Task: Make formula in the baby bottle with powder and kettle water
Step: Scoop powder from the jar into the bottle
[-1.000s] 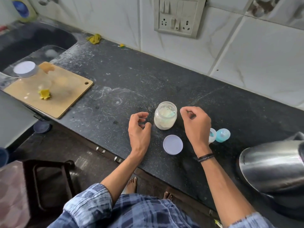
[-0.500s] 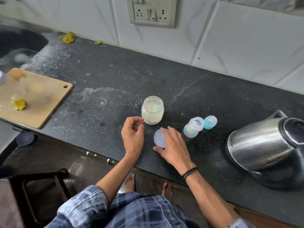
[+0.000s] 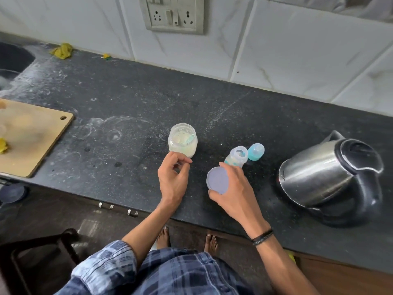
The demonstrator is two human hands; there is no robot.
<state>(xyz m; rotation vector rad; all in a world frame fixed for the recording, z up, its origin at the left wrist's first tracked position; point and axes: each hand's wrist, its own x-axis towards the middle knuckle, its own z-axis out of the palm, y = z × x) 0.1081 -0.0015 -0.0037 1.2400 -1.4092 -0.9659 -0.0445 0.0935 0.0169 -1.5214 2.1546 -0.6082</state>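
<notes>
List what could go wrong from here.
1. The right hand, holding the lid, is close to the open baby bottle and might knock it over.
2. The left hand curls beside the open powder jar; a nudge could spill powder.

Soft even daylight, glare on kettle (image 3: pixel 314 173), edges bowed.
</notes>
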